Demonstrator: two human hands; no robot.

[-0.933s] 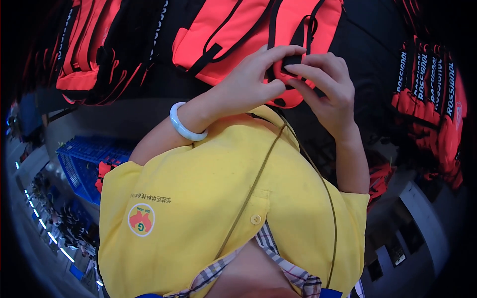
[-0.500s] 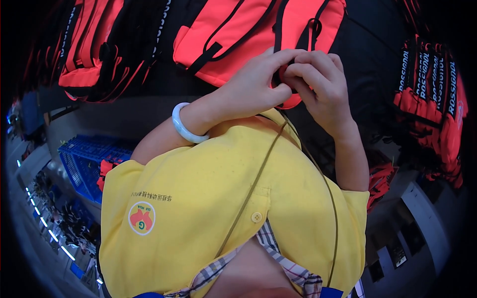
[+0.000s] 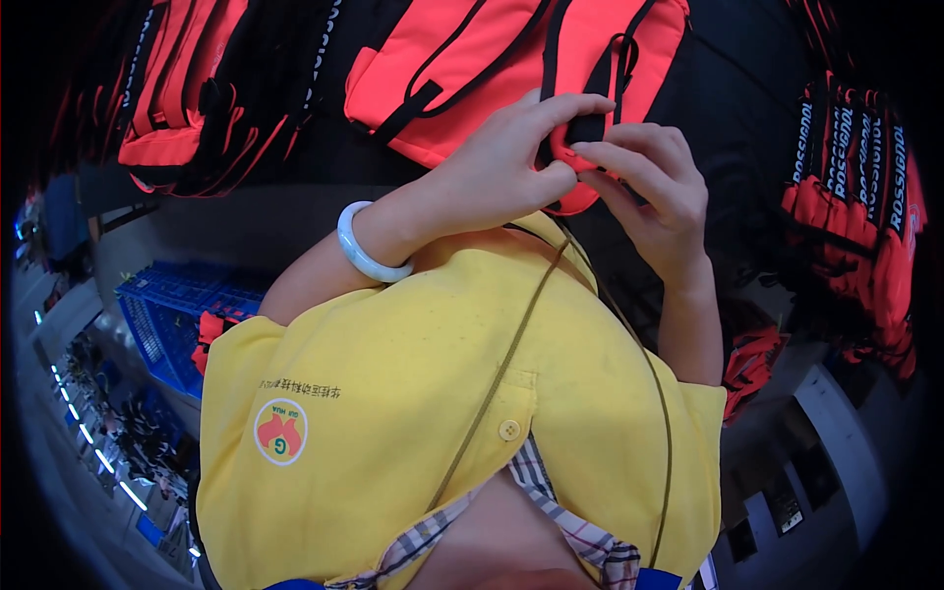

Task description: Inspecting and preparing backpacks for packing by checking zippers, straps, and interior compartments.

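Both hands pinching the black strap (image 3: 590,123) of the red bag (image 3: 511,69), far centre: left hand (image 3: 501,167) and right hand (image 3: 649,187) narrow on webbing. Soft, light; looking best gripped at the strap.

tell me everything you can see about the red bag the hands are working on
The red bag looks like smooth fabric, bright red-orange with black trim and black straps crossing it. It lies among similar bags. The left hand and right hand both pinch a black strap at its lower edge.
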